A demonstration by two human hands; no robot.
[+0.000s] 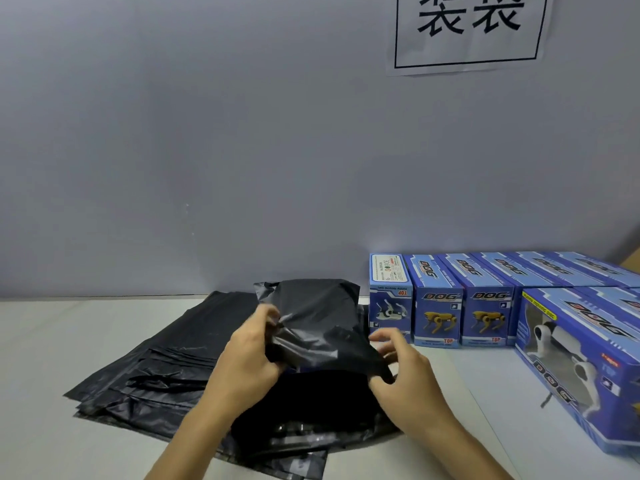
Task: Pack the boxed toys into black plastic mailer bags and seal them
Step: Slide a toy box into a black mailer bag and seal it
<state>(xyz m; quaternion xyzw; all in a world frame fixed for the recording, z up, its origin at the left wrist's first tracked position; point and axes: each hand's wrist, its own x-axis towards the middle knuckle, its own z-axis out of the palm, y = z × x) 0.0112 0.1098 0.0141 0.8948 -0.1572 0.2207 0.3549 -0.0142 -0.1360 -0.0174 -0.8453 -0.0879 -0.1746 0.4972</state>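
A black mailer bag (318,317) stands bulging in front of me, and a sliver of blue box shows at its lower opening. My left hand (251,355) pinches the bag's left side with thumb and fingers. At the lower right edge of the bag, my right hand (403,368) grips the plastic with curled fingers. A stack of flat black mailer bags (166,362) lies under and to the left of it. Blue boxed toy dogs (438,303) stand in a row to the right.
A large blue toy box (581,362) lies on its side at the right, close to my right arm. The white table (45,348) meets a grey wall at the back. On the wall hangs a paper sign (469,29).
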